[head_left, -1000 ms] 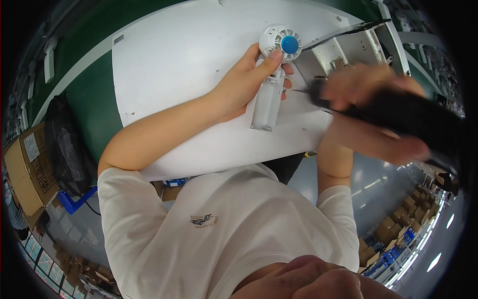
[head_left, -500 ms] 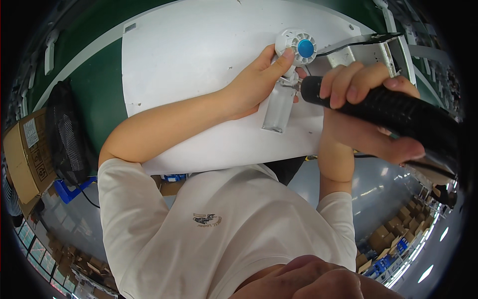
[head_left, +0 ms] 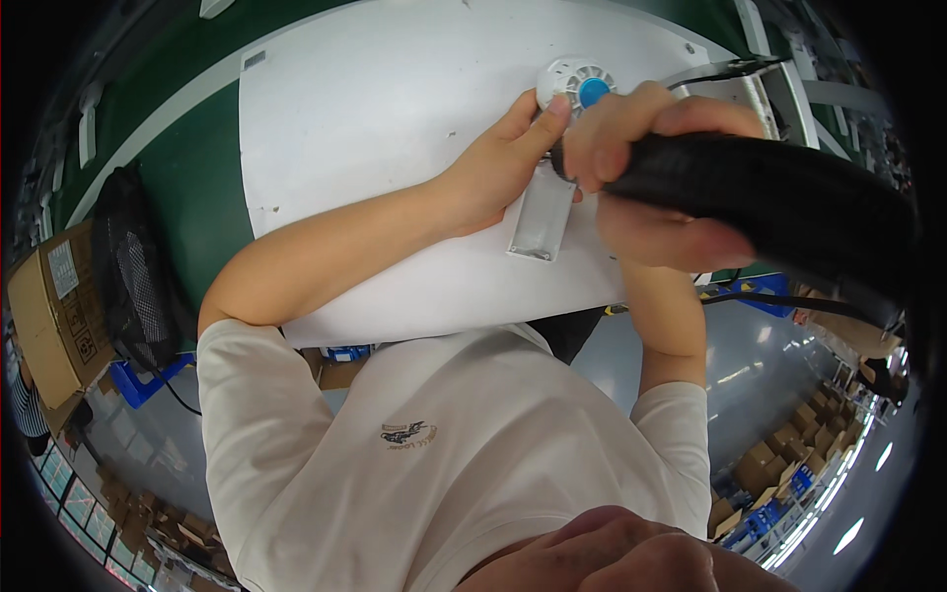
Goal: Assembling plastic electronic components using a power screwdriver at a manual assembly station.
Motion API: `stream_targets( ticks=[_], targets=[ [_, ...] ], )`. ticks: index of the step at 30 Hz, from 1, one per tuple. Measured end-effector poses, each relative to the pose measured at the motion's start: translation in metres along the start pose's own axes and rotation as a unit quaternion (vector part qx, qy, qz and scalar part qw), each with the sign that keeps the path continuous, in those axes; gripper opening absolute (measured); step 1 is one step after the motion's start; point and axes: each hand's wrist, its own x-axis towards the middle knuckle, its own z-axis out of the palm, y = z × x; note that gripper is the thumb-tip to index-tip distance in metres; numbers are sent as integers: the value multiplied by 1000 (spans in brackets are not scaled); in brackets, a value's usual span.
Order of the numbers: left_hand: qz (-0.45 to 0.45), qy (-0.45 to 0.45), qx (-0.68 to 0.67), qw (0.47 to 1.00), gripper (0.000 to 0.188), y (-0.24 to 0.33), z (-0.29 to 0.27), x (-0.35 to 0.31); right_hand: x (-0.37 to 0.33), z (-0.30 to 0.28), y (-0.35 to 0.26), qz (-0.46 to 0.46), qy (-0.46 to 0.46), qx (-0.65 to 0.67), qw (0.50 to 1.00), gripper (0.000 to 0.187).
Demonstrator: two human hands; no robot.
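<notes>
One small white fan (head_left: 562, 148), with a round grille, a blue hub and a flat handle, lies on the white table (head_left: 395, 118) at about one o'clock in the head view. One left hand (head_left: 498, 163) rests on it from nine o'clock, fingertips pressed on the grille rim. One right hand (head_left: 646, 168) has its fingers curled tight round one black power screwdriver (head_left: 779, 212), whose front end sits over the fan's neck and hides it. At three o'clock a blue bin (head_left: 764, 288) shows below the tool. At nine o'clock stand one cardboard box (head_left: 49, 316) and one black mesh piece (head_left: 138, 276). The white shirt (head_left: 444, 454) fills six o'clock.
</notes>
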Motion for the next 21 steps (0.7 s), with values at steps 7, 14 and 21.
stream_targets(
  ticks=[7, 14, 21],
  targets=[
    [117, 159, 323, 926, 74, 55, -21, 50, 14, -46, -91, -39, 130, -120, 983, 77],
    [154, 271, 760, 570, 43, 183, -74, 134, 7, -38, -86, 40, 127, -81, 988, 74],
    [288, -110, 703, 641, 37, 60, 47, 383, 18, -29, -88, 12, 85, 3, 996, 68]
  ],
)
